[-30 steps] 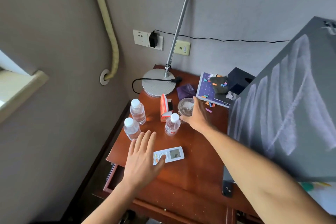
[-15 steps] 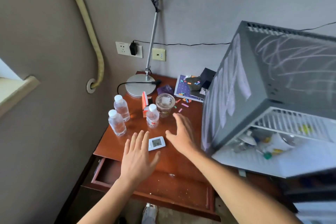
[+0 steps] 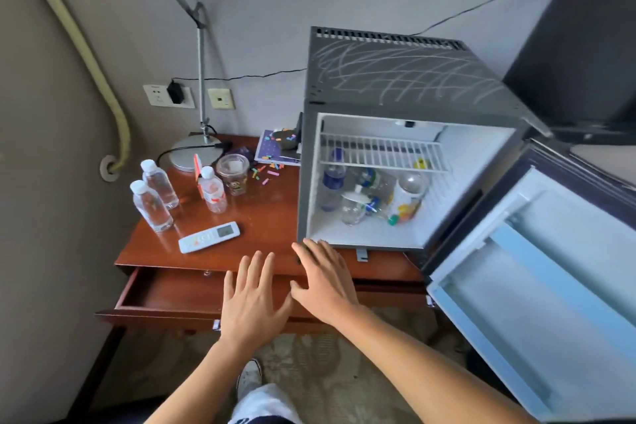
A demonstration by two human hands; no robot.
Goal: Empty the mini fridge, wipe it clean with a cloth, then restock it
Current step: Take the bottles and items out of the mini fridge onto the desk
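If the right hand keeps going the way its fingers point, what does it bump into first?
Probably the bottom front edge of the open grey mini fridge: the right hand points up and slightly left, fingertips right at that corner. Depth is hard to judge.

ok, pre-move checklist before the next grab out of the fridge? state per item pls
1. Fridge door swung fully open: ok.
2. Left hand free, fingers spread: ok.
3. Right hand free, holding nothing: ok.
4. Mini fridge emptied: not ok; bottles, a glass and a patterned cup sit on its floor.
5. Drop-off room on the table: ok, bare wood between the remote and the fridge.
6. Wiping cloth ready: cannot tell, none in view.
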